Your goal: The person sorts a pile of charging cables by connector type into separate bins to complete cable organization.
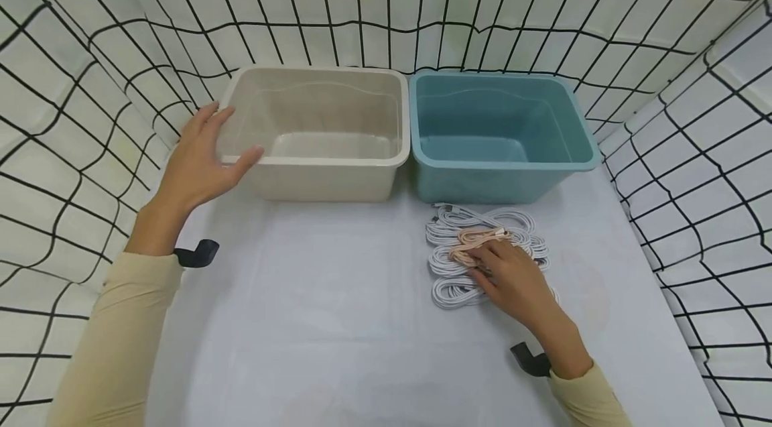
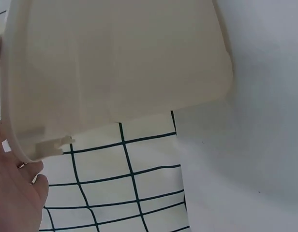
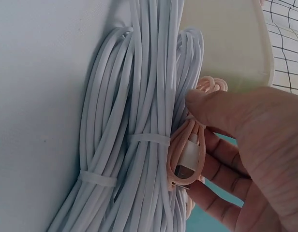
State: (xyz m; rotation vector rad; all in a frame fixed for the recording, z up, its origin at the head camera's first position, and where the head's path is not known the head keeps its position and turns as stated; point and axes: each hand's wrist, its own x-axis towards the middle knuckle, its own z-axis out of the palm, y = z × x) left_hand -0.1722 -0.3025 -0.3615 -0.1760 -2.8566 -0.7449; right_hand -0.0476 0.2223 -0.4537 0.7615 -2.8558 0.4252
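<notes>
Peach cable bundle [image 1: 472,239], pinched by our right hand [image 1: 515,281], on white cables [image 1: 445,265], our left hand [image 1: 199,164] spread at beige bin [image 1: 322,182] corner

The person wears long sleeves of a pale, sandy yellow colour, and the cloth looks plain. The left sleeve [image 1: 114,333] is visible for much of its length, with some soft creases. Of the right sleeve [image 1: 590,399], only the end part is seen. A small, curved black piece [image 1: 198,254] sticks out beside the left wrist [image 1: 154,229], and a similar bent one [image 1: 532,360] beside the right wrist [image 1: 568,352]. The fingers [image 3: 229,176] are bare.
</notes>
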